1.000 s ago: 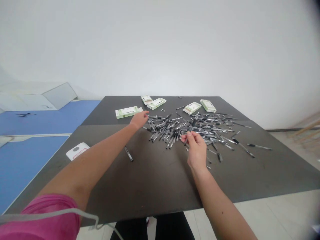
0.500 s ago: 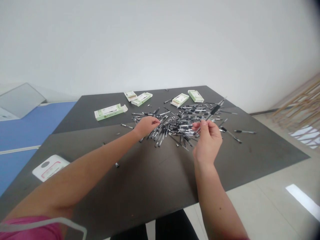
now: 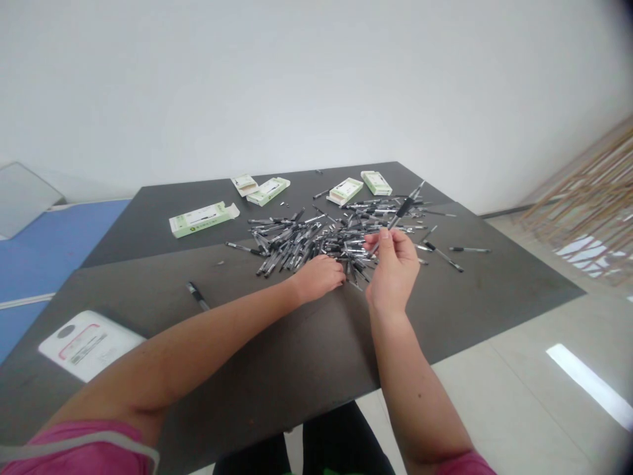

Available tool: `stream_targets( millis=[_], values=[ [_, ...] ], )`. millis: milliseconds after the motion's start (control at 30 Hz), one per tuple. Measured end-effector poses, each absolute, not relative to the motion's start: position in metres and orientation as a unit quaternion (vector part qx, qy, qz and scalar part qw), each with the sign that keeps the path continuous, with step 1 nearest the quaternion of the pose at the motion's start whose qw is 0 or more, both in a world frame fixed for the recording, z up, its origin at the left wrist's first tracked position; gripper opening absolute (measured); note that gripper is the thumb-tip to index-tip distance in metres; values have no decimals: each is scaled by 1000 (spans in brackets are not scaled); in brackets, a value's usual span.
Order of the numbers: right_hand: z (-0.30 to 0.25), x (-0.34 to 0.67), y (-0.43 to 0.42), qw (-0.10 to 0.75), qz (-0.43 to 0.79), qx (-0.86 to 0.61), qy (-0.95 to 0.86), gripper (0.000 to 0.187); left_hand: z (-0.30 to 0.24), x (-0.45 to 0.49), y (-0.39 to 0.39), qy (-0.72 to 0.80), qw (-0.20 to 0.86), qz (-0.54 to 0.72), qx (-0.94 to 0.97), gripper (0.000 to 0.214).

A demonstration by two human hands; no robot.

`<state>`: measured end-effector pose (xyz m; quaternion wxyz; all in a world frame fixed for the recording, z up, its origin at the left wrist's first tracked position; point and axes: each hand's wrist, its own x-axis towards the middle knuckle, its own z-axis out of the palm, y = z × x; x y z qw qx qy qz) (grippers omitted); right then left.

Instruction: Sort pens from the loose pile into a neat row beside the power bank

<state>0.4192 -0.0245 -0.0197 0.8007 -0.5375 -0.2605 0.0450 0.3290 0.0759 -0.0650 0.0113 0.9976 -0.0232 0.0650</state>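
Raised over the right side of the pile, my right hand [image 3: 394, 264] is closed on a pen [image 3: 403, 210] with a black grip, its clear tip pointing up and away. At the near edge of the pen pile [image 3: 291, 245] rests my left hand [image 3: 320, 277], fingers curled down and pressed together. What those fingertips pinch, if anything, is hidden. Clear-barrelled pens with black grips lie heaped in many directions, with small silvery pieces among them.
Green-and-white boxes stand behind the pile: a long box [image 3: 202, 219] at left, others such as a box [image 3: 268, 191] and a box [image 3: 376, 183] farther back. A white board [image 3: 91, 344] lies at left on the dark table [image 3: 277, 369]. One lone pen [image 3: 198, 295] lies near my left forearm.
My left hand has moved right and nearer, from the pile's left part to its front edge. My right hand still holds the pen. The view has shifted slightly to the right.
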Motion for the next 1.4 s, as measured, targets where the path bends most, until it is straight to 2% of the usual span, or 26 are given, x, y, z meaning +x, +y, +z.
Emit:
stream_targets(
  millis=[133,233,300,400,533,633,733,933,1133,1400],
  values=[
    [-21,418,-23,809,64,-528,-251,22,-65,330,74,3,17,60,998,22],
    [-22,415,-22,810,91,-520,-257,21,-55,322,73,41,74,72,994,19],
    [-23,412,-22,793,123,-527,-279,21,-42,309,73,105,150,97,978,17],
    [-26,402,-22,748,192,-539,-335,22,-19,275,72,219,317,159,909,17],
    [-31,382,-24,665,272,-548,-428,19,-2,219,57,317,517,311,732,19],
    [-36,368,-28,581,270,-567,-519,16,-7,187,42,336,622,444,551,18],
    [-41,358,-30,507,233,-569,-603,13,-19,169,34,317,680,505,425,17],
    [-48,354,-29,405,163,-573,-693,13,-26,158,31,303,707,508,388,17],
    [-51,357,-28,374,127,-568,-722,14,-32,156,31,326,695,481,424,18],
    [-53,359,-27,341,46,-576,-741,17,-33,151,36,410,607,403,548,20]
  ],
)
